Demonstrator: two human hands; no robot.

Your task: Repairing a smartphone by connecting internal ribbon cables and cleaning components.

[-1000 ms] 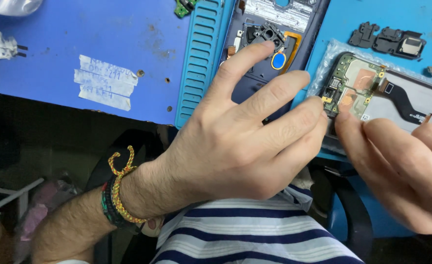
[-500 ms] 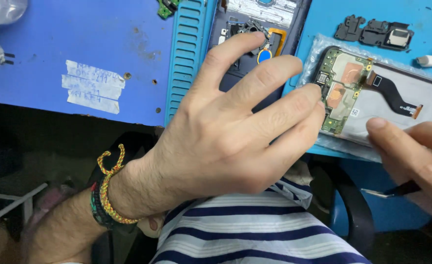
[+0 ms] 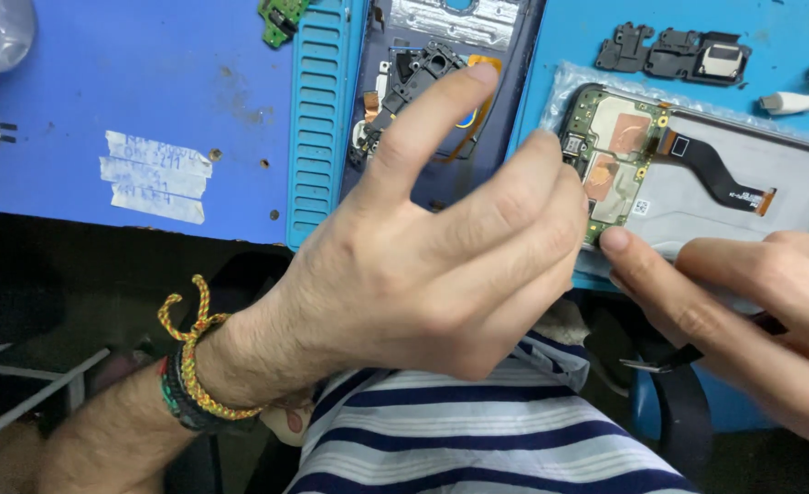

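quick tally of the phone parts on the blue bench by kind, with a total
Green circuit boards: 2 – large board with copper patches, at the left hand and right hand fingertips; small board at top edge
Opened phone bodies: 2 – dark blue frame; grey frame under the large board
Black flat ribbon cable: 1
Black plastic covers: 2
Total: 7

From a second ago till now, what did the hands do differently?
The right hand slid back toward the near edge of the open phone and now shows a dark tool beneath it. The left hand stayed pressed at the green circuit board. The black parts and the taped note did not move.
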